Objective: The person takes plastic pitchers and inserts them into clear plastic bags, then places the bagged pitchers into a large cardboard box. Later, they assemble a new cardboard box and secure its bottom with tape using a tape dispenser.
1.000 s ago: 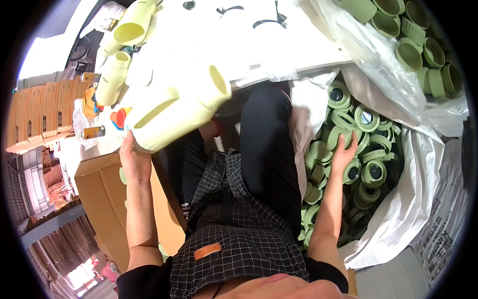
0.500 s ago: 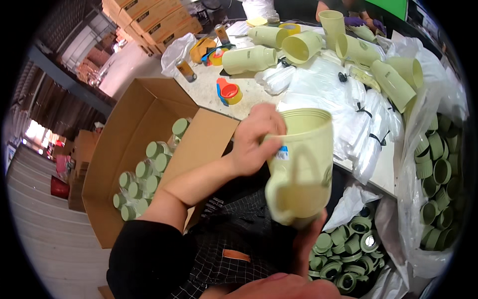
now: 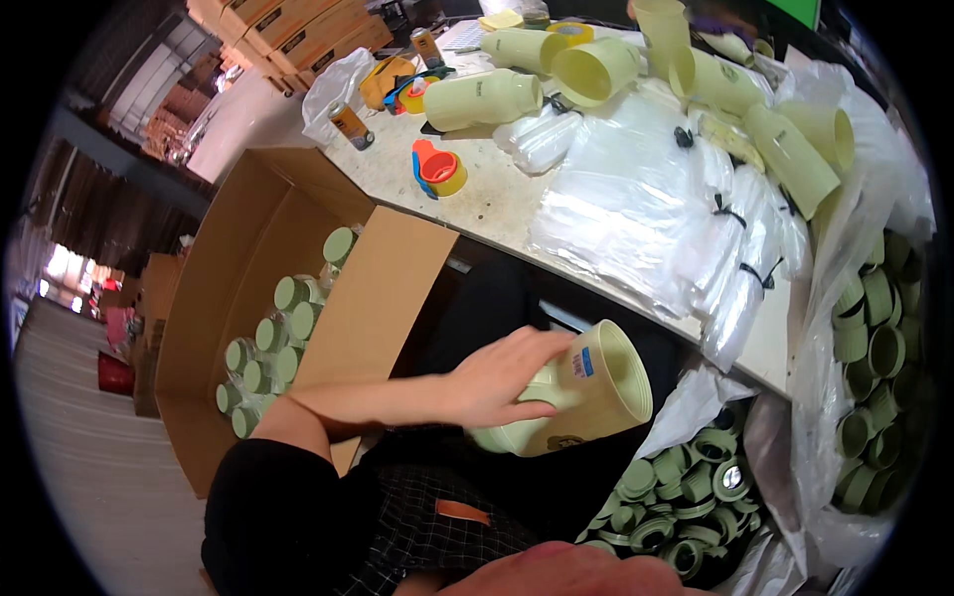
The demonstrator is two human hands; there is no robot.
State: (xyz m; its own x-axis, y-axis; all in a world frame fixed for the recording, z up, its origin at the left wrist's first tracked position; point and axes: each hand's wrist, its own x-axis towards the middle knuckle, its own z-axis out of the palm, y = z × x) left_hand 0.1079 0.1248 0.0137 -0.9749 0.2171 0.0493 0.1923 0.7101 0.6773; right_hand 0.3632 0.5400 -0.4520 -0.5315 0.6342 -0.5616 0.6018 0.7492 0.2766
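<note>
My left hand [image 3: 507, 382] is wrapped round the side of a pale green plastic bottle [image 3: 588, 412] over my lap. The bottle lies tilted, its wide open end facing right, with a small blue-and-white sticker near that rim. Its narrower end points left, partly under my hand. My right hand does not show. Just right of the bottle is a bag of green lids and ring-shaped parts [image 3: 686, 497]. On my left stands an open cardboard box [image 3: 383, 288] with several green-capped bottles [image 3: 288, 293] in clear wrapping.
On the white table [image 3: 487, 214] are clear plastic bags [image 3: 616, 199] tied in bundles, pale green bottles [image 3: 487, 99], orange cans [image 3: 350, 126] and a red-and-yellow tape roll [image 3: 442, 172]. A sack of green rings [image 3: 884, 348] hangs at the right. Cartons [image 3: 288, 35] are stacked at far left.
The bottle has come down toward my lap and turned from upright to lying tilted, open end right. My left hand moved from its rim to its side. My right hand has left the view.
</note>
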